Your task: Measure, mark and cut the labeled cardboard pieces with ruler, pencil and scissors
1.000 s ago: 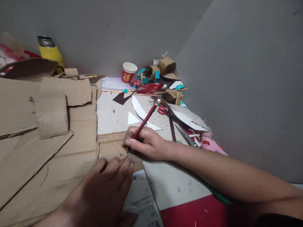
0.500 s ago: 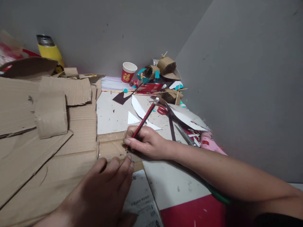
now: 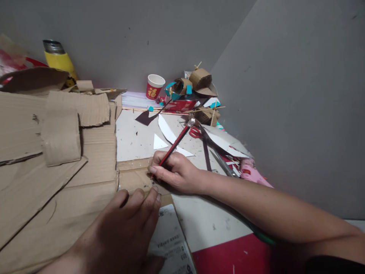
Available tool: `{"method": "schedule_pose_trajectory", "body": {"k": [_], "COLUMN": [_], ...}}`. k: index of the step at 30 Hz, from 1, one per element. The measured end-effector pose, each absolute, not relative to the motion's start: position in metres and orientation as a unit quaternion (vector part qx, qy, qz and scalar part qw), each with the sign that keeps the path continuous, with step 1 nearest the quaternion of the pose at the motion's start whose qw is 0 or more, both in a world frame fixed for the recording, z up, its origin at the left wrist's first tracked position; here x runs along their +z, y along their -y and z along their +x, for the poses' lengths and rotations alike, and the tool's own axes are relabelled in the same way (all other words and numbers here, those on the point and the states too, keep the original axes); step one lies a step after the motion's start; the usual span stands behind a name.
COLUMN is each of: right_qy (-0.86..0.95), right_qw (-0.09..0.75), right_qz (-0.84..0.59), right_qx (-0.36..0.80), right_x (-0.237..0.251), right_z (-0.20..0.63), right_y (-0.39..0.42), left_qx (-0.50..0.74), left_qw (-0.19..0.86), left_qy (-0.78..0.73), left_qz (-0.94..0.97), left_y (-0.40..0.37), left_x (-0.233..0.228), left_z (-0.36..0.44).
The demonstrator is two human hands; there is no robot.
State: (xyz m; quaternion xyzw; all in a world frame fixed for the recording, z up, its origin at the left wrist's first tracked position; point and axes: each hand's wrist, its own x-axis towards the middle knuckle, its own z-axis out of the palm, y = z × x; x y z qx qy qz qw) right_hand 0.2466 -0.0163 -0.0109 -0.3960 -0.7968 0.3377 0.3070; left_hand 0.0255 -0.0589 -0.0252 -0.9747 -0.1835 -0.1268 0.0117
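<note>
Head view: slim red-and-black pencil [image 3: 174, 144], silver-capped, tip seemingly on worn cardboard [image 3: 85, 198].

so there's one paper cup [image 3: 154, 86], with one pencil [image 3: 173, 144], one pair of red scissors [image 3: 195, 132] and two white paper triangles [image 3: 159, 142] in front of it.
</note>
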Motion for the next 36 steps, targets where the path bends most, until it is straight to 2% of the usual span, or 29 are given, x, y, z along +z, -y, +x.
{"method": "schedule_pose_trajectory", "body": {"k": [36], "right_qy": [0.802], "right_qw": [0.273], "right_qz": [-0.416], "right_qx": [0.33], "right_x": [-0.0068], "right_z": [0.2411], "right_y": [0.0205], "left_qx": [-0.143], "left_qw": [0.018], "left_qy": [0.182], "left_qz": [-0.973], "left_y": [0.0583], "left_x": [-0.0241], "left_z": [0.0284]}}
